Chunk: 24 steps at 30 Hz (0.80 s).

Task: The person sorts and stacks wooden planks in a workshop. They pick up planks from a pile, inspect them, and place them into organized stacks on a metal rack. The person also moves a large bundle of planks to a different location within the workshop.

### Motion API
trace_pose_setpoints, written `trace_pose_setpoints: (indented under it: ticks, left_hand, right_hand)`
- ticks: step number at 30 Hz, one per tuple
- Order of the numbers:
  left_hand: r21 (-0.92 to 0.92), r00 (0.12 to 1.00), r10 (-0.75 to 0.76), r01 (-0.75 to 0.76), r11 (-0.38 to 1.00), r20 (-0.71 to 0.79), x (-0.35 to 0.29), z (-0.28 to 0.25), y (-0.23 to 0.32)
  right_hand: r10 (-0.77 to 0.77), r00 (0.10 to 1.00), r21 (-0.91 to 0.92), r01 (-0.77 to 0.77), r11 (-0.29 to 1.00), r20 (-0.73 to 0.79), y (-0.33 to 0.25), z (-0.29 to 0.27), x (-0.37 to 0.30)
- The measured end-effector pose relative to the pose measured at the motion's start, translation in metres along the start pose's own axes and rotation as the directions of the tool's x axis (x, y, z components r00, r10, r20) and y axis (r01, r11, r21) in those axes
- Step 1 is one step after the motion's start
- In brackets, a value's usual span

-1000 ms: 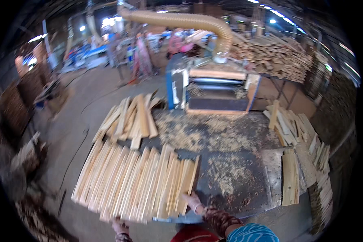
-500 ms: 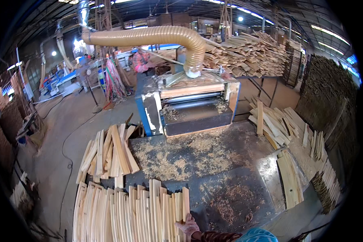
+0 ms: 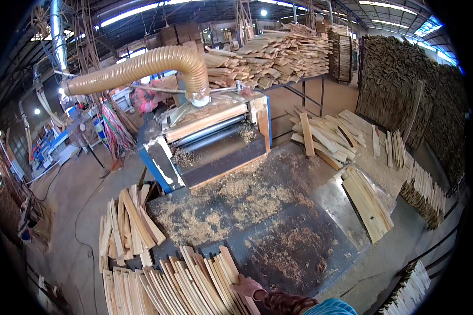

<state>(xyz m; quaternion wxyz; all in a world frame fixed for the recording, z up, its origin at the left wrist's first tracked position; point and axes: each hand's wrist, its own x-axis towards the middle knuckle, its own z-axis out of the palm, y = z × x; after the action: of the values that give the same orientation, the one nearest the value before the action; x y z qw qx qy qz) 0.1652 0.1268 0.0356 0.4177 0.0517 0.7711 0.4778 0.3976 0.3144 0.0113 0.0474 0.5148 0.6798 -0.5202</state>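
My right hand, apparently in a pale glove with a dark patterned sleeve, reaches in from the lower edge. It grips the near part of the rightmost wooden board, the end one in a long row of narrow boards packed side by side on the dark table. Some fingertips are hidden against the wood. My left hand is out of the picture. Just beyond the row's left end lies a loose heap of boards.
A planer with a ribbed yellowish hose stands at the table's far end. Wood shavings cover much of the tabletop. Wide boards lie on its right side, near more boards. Large wood stacks stand behind.
The view has turned to the right, so the planer and hose now sit further left and tilted. My right hand stays at the row's end, where the boards now lean more.
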Motion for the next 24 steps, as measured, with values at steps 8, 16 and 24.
trace_pose_setpoints:
  ticks: [8, 16, 24]
  left_hand:
    - [-0.038, 0.949, -0.293, 0.299, 0.954, 0.115, -0.061, -0.107, -0.090]
    - [0.258, 0.938, 0.321, -0.344, 0.903, 0.128, -0.010, -0.088, -0.069]
    - [-0.312, 0.943, 0.301, -0.332, 0.890, -0.144, 0.086, -0.052, -0.136]
  right_hand:
    - [-0.220, 0.942, 0.230, 0.162, 0.959, 0.252, 0.095, -0.016, 0.103]
    - [-0.261, 0.944, 0.099, 0.284, 0.954, -0.201, 0.027, -0.020, 0.104]
    - [-0.051, 0.993, 0.584, -0.021, 0.812, 0.107, 0.005, -0.020, 0.094]
